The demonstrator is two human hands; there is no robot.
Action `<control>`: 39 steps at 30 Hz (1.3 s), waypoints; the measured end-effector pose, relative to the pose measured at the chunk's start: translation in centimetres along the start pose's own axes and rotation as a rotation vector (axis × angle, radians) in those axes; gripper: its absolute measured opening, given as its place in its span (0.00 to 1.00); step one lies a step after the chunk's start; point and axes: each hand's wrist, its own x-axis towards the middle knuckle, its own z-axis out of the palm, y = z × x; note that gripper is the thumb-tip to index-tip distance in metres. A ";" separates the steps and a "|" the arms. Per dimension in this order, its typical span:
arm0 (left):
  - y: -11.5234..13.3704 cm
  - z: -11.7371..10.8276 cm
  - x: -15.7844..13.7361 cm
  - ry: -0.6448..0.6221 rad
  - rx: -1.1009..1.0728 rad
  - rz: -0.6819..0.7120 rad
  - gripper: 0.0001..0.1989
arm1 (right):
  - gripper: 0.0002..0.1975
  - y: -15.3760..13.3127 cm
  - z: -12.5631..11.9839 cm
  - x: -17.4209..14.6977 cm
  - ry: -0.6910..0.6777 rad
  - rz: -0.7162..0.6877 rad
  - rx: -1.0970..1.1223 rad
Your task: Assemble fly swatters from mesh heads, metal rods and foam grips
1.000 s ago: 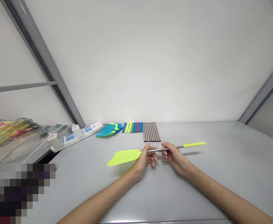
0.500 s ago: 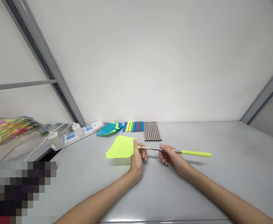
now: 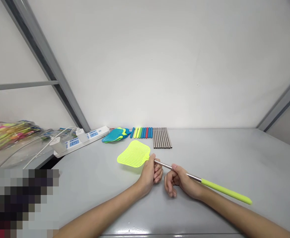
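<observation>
A yellow-green fly swatter [image 3: 134, 154] with a perforated head, a metal rod and a matching grip spans both hands above the table. My left hand [image 3: 152, 173] is closed around the neck, where the head meets the rod. Farther along, my right hand [image 3: 182, 181] pinches the metal rod with thumb and fingers, its other fingers curled below. The grip end [image 3: 226, 191] points right and toward me, over my right forearm. Beyond the hands lie a pile of blue and yellow swatter heads [image 3: 115, 135], a row of coloured grips [image 3: 141, 133] and several metal rods [image 3: 162, 138].
A white power strip [image 3: 81, 142] with plugged-in chargers and cables runs along the table's left edge. Farther left are clear plastic bags [image 3: 13, 135] of colourful items. A white wall rises behind the grey table [image 3: 234, 155]. A blurred block covers the lower left corner.
The swatter has tilted, its grip end swinging down, right and toward me. Its head has turned and shifted slightly right. Both hands have moved a little nearer to me.
</observation>
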 end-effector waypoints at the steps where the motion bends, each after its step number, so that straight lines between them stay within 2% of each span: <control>1: -0.1 0.0 0.0 0.002 0.011 0.015 0.22 | 0.33 0.0 -0.1 0.0 -0.009 0.002 0.015; 6: -0.6 0.2 -0.4 0.026 0.070 0.076 0.23 | 0.33 0.1 -0.4 0.0 -0.050 0.028 0.100; 19: -0.8 0.9 -0.8 0.051 0.037 0.017 0.21 | 0.35 -0.6 0.0 -0.1 -0.090 0.098 0.048; 24: -0.7 0.9 -0.2 0.064 -0.030 -0.010 0.22 | 0.31 -1.0 -0.4 0.5 -0.005 0.121 0.091; 31: 0.0 1.1 0.1 -0.036 -0.018 -0.051 0.23 | 0.19 -1.2 -1.0 1.3 0.226 0.018 0.197; 34: 0.1 1.6 -0.6 -0.052 0.073 -0.078 0.22 | 0.18 -1.4 -1.2 1.3 0.289 0.000 0.181; 36: 0.3 2.1 -1.5 -0.104 0.240 -0.070 0.21 | 0.18 -1.6 -1.5 1.2 0.325 -0.009 0.181; 37: 0.6 2.4 -2.0 -0.148 0.366 -0.037 0.21 | 0.18 -1.7 -1.6 1.2 0.340 -0.006 0.191; 39: 1.6 2.9 -3.0 -0.201 0.630 0.148 0.17 | 0.17 -1.8 -1.8 1.2 0.353 0.014 0.228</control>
